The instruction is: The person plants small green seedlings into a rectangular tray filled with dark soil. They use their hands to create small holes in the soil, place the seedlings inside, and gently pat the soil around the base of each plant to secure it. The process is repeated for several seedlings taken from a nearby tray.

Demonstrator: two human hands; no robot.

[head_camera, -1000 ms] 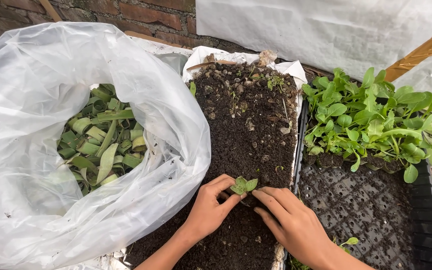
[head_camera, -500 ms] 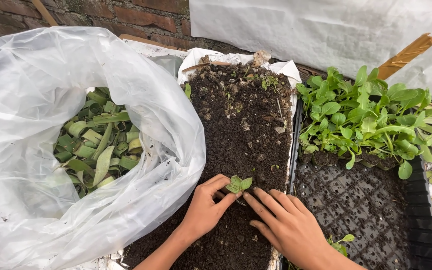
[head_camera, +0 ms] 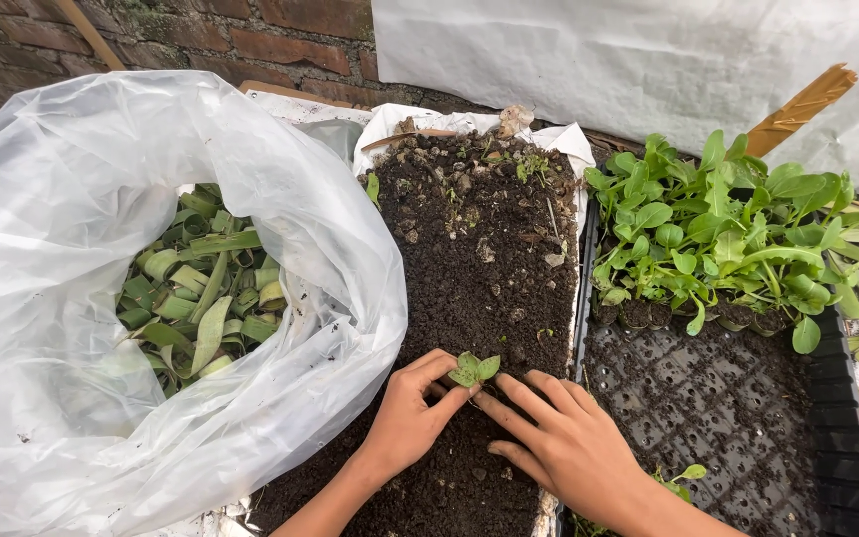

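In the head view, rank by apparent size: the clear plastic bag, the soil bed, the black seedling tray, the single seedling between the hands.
1. clear plastic bag
2. soil bed and black seedling tray: look alike, not ranked apart
3. seedling
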